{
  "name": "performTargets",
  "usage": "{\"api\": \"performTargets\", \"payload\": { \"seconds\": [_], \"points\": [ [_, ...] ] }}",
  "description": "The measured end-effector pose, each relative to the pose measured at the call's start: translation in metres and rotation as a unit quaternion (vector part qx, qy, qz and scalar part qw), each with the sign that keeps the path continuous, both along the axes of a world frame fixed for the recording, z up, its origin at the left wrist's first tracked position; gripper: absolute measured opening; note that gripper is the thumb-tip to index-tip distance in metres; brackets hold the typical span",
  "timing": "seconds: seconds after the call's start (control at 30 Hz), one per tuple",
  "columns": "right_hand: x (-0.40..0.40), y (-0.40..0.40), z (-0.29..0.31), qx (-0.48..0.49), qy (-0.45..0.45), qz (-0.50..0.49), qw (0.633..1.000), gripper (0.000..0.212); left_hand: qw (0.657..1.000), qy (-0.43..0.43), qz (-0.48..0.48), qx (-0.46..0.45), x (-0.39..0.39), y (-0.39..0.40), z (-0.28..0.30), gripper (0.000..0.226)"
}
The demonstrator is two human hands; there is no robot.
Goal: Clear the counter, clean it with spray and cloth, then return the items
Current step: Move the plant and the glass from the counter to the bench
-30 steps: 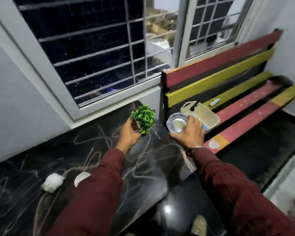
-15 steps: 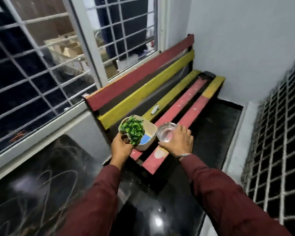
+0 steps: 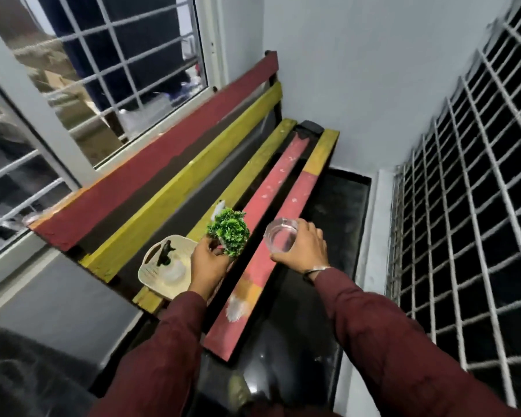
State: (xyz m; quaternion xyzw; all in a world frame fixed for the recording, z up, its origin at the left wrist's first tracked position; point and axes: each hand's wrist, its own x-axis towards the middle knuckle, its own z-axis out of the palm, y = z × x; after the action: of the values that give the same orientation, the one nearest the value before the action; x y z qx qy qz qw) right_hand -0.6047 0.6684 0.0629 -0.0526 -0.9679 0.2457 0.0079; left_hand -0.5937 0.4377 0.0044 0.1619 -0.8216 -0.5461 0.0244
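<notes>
My left hand (image 3: pixel 207 263) grips a small green artificial plant (image 3: pixel 229 230) by its base, held above the bench's slats. In my right hand (image 3: pixel 303 248) is a clear glass (image 3: pixel 281 236), gripped from the side over the red slat. A cream plastic basket (image 3: pixel 163 266) sits on the bench's yellow slat (image 3: pixel 151 299) just left of my left hand, with a small black object (image 3: pixel 164 254) and something pale inside it. Only the corner of the black counter (image 3: pixel 21 365) shows at the lower left.
The red and yellow slatted bench (image 3: pixel 268 191) runs away from me under a barred window (image 3: pixel 118 70). A small white object (image 3: pixel 218 207) lies on the yellow slat beyond the plant. Black floor (image 3: pixel 337 212) and a white metal grille (image 3: pixel 463 206) lie to the right.
I have turned from the counter to the bench. The basket has left my right hand and now rests on the bench. Both hands have moved out over the slats with plant and glass.
</notes>
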Motion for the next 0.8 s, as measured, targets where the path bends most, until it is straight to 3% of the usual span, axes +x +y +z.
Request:
{"api": "performTargets", "payload": {
  "seconds": [0.2, 0.37, 0.57, 0.8],
  "points": [
    [-0.067, 0.018, -0.012, -0.034, -0.047, -0.043, 0.997, 0.099, 0.997, -0.02, 0.0, 0.071, -0.057, 0.028, 0.022, 0.048],
    [-0.128, 0.046, -0.03, -0.052, -0.068, -0.065, 0.994, 0.101, 1.0, -0.024, -0.02, 0.002, -0.115, 0.046, 0.009, 0.061],
    [-0.217, 0.091, -0.07, -0.063, -0.094, -0.055, 0.992, 0.098, 0.997, -0.045, -0.026, -0.052, -0.189, 0.097, -0.011, 0.052],
    [-0.336, 0.155, -0.126, -0.041, -0.133, 0.042, 0.989, 0.101, 0.997, -0.055, 0.031, -0.039, -0.271, 0.174, -0.061, 0.054]
  ]
}}
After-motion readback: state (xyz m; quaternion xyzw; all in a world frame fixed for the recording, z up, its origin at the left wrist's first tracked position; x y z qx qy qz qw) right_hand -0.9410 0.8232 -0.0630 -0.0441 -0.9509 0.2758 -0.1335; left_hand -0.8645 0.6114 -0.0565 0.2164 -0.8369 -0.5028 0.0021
